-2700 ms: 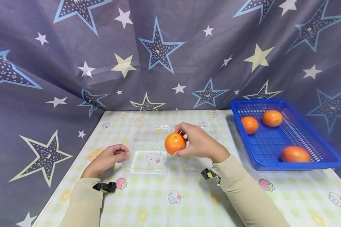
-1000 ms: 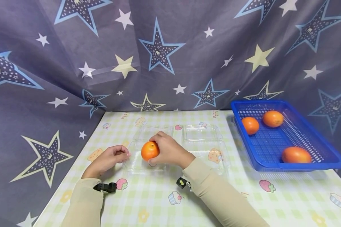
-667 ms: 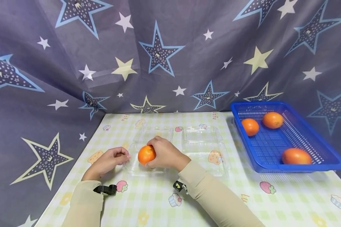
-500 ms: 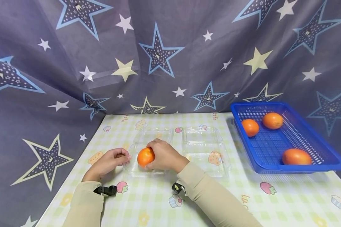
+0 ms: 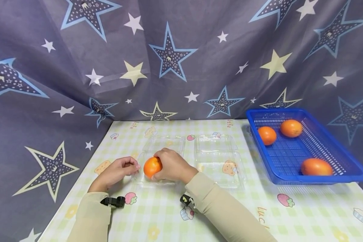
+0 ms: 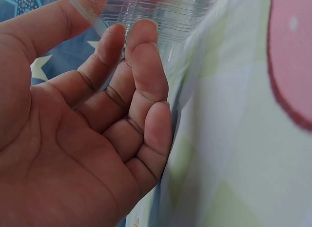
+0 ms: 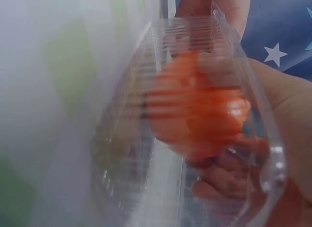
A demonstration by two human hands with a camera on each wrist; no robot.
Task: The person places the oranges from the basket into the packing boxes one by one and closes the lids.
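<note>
My right hand [image 5: 172,166] grips an orange [image 5: 152,167] from its right side, low inside the left clear plastic container [image 5: 161,182]. Seen through the plastic in the right wrist view, the orange [image 7: 195,107] sits between thumb and fingers; whether it touches the container's bottom cannot be told. At that container's left edge, my left hand [image 5: 118,172] pinches the rim with thumb and index finger. The left wrist view shows the other fingers [image 6: 151,71] loosely curled beneath the container wall [image 6: 170,19].
A second clear container [image 5: 211,176] stands open to the right, its lid part folded back. Further right, a blue basket [image 5: 314,180] holds three oranges [image 5: 291,128]. A checked cloth [image 5: 157,218] covers the table; a star-patterned curtain [image 5: 175,90] hangs behind.
My right hand has carried the orange left and down, from between the two containers into the left one. The left hand has stayed at the container's edge.
</note>
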